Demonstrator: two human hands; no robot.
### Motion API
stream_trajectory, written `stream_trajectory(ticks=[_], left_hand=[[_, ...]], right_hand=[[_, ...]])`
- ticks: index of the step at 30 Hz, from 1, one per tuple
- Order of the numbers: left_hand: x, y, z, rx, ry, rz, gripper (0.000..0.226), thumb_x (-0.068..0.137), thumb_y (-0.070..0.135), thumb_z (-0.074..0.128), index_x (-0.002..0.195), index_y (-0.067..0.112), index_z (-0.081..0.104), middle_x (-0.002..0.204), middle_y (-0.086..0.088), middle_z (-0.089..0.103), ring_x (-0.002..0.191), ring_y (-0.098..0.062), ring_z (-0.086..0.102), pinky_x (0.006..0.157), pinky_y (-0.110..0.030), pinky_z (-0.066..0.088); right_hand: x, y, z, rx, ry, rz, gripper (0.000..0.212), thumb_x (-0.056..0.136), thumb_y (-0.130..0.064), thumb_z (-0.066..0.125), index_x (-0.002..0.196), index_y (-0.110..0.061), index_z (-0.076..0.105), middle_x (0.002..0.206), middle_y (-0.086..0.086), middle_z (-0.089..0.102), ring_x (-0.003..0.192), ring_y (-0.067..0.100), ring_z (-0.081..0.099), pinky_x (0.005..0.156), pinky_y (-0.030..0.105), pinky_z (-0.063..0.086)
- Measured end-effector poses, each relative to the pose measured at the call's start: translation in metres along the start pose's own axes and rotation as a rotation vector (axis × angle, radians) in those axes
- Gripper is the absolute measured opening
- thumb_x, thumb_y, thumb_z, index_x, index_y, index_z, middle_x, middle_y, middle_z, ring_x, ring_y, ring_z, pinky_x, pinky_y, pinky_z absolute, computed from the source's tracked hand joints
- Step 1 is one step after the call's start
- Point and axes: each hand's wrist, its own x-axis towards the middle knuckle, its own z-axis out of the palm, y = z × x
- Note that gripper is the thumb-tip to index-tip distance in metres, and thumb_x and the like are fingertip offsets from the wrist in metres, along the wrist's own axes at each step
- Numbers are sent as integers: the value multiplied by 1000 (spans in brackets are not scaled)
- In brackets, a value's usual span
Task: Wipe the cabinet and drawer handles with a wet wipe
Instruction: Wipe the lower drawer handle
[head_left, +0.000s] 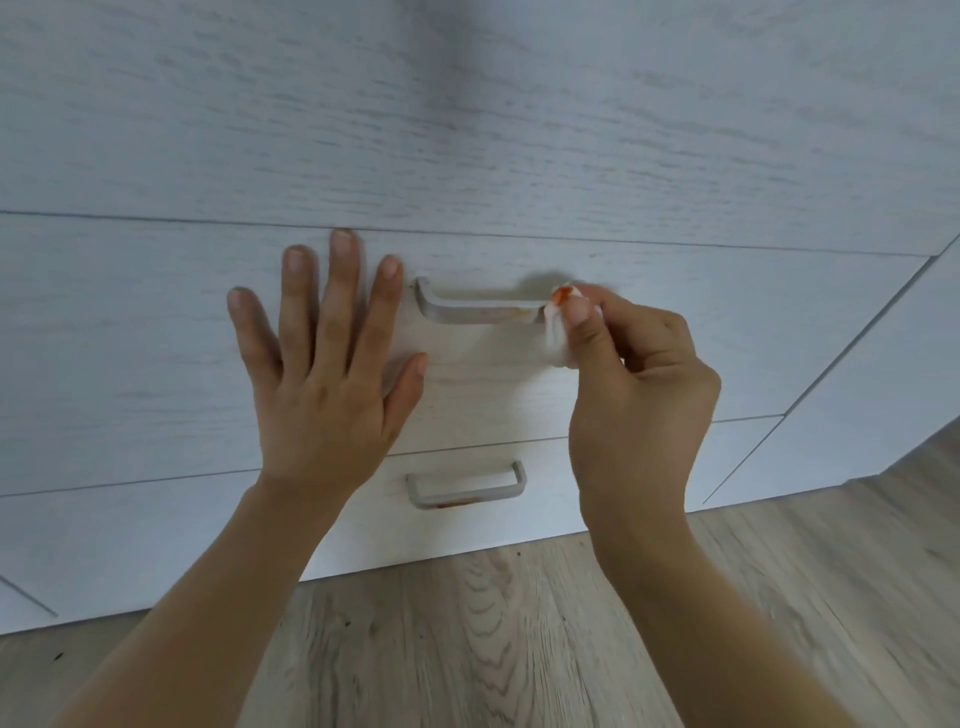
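A white drawer front (156, 338) carries a pale metal upper handle (475, 310) with a faint orange smear near its right end. My right hand (639, 384) pinches a white wet wipe (558, 332), stained orange at the top, against the right end of that handle. My left hand (322, 374) lies flat with fingers spread on the drawer front, just left of the handle, holding nothing. On the drawer below, a lower handle (465, 487) shows an orange smear along its bottom bar.
White wood-grain cabinet panels (467, 104) fill the upper view, with another cabinet front (883, 374) to the right. A light wood floor (493, 634) runs below the cabinet base.
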Motion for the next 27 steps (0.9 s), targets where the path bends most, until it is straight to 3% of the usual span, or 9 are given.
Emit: stream_trajectory(ticks=[2,5,10,16,19,22,27], left_hand=[[-1,0,0,-9,-2,5,63,100,45,26,150,11,11,156,-14,4,144,-22,-14,114,-48,-7],[-2,-2,0,-7,-1,29,63,100,45,26,151,13,9,159,-6,-9,145,-22,-13,114,-48,-7],[-1,1,2,-8,14,-5,61,99,44,27,149,11,13,149,-17,16,144,-21,-14,114,-48,-7],[-1,1,4,24,26,1,62,99,45,26,149,13,12,150,-16,16,144,-21,-14,115,-48,-7],[-2,1,6,31,35,4,62,99,45,26,149,11,12,149,-18,17,145,-25,-11,115,-48,-6],[-1,1,6,27,35,1,62,99,45,26,149,10,14,148,-18,18,145,-32,-3,115,-48,-7],[-1,1,3,15,18,5,62,99,45,26,149,11,12,149,-18,17,144,-21,-15,115,-48,-6]], right_hand=[[-1,1,-3,2,-8,7,9,86,-24,66,85,-31,72,94,-4,63,77,-4,59,66,5,42],[6,3,-8,73,112,23,12,87,-24,65,81,-33,71,99,0,66,83,0,63,69,6,45],[6,13,-5,3,51,-53,14,89,-21,64,99,-27,70,97,-9,58,83,-8,58,71,4,44],[9,15,-7,-12,12,-87,13,91,-17,61,96,-23,72,95,-12,58,88,3,60,74,9,44],[5,15,-5,-26,4,-121,14,90,-15,61,91,-25,71,92,-13,58,85,-1,58,73,9,43],[6,14,-2,63,30,-49,14,90,-16,61,87,-27,70,95,-11,62,87,-3,60,76,10,44],[10,13,-4,191,2,86,11,90,-20,62,89,-27,71,103,-2,69,92,3,62,82,10,46]])
